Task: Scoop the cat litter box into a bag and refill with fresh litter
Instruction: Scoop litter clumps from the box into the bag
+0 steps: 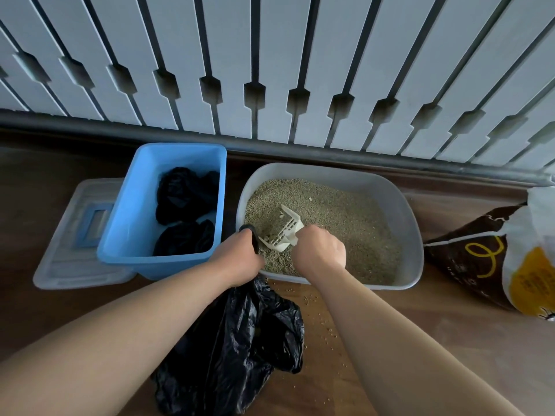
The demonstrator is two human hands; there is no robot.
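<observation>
**Item under inspection:** one grey oval plastic litter box (412,223). It stands on the wooden floor (450,301) against the white slatted panel (270,70) and is filled with beige granular litter (354,223).

**Hands:** I record the right hand (321,250) with its fingers curled tight round the handle of one cream slotted plastic scoop (285,232). The scoop's blade lies tilted in the litter at the near-left part of the box. The left hand (240,256) is clenched on the mouth of one thin black plastic bag (240,340), held at the box's near-left corner. The rest of the bag hangs crumpled onto the floor.

**Handling, in my judgement:**
- The scoop is stiff and light, and is best taken by its handle, as now.
- The bag is limp and slippery. It will collapse unless its rim is held wide, and it will grow heavy with litter.
- Granules (318,304) scatter readily; some already lie on the floor.

**Count of other items:**
- One blue rectangular plastic bin (132,211), holding two bunched black bags (186,190).
- One translucent lid (66,253) beside the bin.
- One brown-and-white litter sack (480,259) to the right.
</observation>
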